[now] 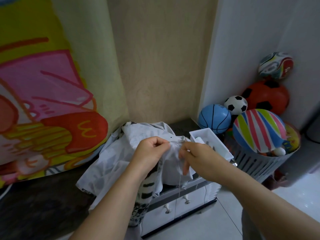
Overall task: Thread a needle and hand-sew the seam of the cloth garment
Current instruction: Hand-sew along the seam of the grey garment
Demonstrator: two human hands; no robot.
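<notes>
Pinching the cloth (117, 153) heaped on the cabinet (194, 194), our left hand (152, 149) curls tight at the seam. Our right hand (195, 153) pinches the thread (179, 181), its other fingers loose; we cannot make out the needle. We judge the slack thread may knot, or catch a drawer knob (186, 200).

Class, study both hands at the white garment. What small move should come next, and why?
Probably the right hand should draw the thread away until it is taut. The left hand pinches the garment at the seam, the right pinches the thread beside it, and slack thread hangs below.
</notes>
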